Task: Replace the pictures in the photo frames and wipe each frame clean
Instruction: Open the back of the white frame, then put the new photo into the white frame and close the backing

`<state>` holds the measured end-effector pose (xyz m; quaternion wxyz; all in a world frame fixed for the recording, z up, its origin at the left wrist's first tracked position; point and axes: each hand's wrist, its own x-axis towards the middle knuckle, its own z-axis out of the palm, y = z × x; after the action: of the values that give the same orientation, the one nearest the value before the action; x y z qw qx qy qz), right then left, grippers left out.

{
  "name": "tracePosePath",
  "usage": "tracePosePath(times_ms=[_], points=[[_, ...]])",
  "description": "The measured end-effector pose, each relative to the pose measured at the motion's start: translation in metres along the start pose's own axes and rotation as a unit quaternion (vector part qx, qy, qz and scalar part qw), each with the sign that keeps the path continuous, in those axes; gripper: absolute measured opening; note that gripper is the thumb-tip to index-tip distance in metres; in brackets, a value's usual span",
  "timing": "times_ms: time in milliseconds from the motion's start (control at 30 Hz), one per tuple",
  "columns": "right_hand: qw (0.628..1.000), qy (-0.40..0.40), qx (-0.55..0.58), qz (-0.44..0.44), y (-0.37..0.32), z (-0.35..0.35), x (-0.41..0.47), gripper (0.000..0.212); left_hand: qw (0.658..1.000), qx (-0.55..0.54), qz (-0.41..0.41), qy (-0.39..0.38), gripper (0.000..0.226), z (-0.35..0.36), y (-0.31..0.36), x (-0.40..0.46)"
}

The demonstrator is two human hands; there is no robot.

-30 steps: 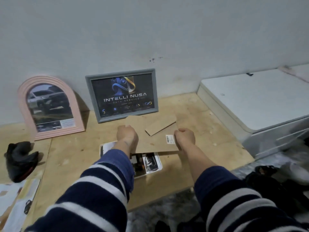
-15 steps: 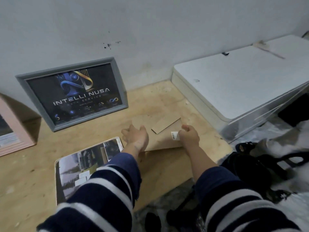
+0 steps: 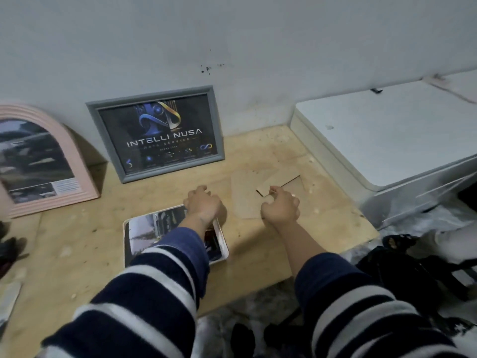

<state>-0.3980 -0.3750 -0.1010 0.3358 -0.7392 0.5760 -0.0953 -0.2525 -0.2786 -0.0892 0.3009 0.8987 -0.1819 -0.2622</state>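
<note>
A brown backing board (image 3: 244, 197) with a stand flap (image 3: 280, 180) lies flat on the wooden table (image 3: 77, 244), right of centre. My right hand (image 3: 280, 208) is curled over the board's near right part and seems to grip it. My left hand (image 3: 204, 205) hovers loosely curled over the far right corner of a white frame (image 3: 144, 228) lying flat with pictures showing; it holds nothing that I can see. A grey frame (image 3: 160, 133) with a dark "INTELLI NUSA" poster and a pink arched frame (image 3: 38, 161) lean against the wall.
A white box-shaped unit (image 3: 387, 130) borders the table on the right. A black cloth (image 3: 10, 249) lies at the left edge. Dark bags (image 3: 402, 272) sit on the floor below the table's right corner. The table's front edge runs just under my forearms.
Both hands carried the backing board off the white frame to the right and laid it on the table. My left hand has come off the board and is now over the frame's corner.
</note>
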Motion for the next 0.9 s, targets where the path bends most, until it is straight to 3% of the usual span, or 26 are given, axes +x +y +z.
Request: tracePosePath(times_ms=[333,467,567,667,900], points=[[0.964,-0.122,-0.155,-0.179,-0.050,0.060,-0.062,0.057,0.996,0.090,-0.013,0.016,0.054,-0.074,-0.089,-0.025],[0.948,-0.137,-0.218,-0.188,-0.061,0.074,-0.063,0.065,0.988,0.150,-0.028,0.012,0.048,-0.087,-0.122,-0.027],[0.935,-0.165,-0.261,-0.177,-0.065,0.080,-0.060,0.084,0.983,0.180,-0.023,-0.001,0.055,-0.088,-0.139,-0.027],[0.924,-0.159,-0.295,-0.183,-0.065,0.090,-0.061,0.090,0.983,0.181,-0.014,0.003,0.056,-0.085,-0.144,-0.027],[0.946,-0.101,-0.241,-0.194,-0.056,0.105,-0.067,0.084,0.983,0.182,-0.012,0.021,0.059,-0.083,-0.146,-0.026]])
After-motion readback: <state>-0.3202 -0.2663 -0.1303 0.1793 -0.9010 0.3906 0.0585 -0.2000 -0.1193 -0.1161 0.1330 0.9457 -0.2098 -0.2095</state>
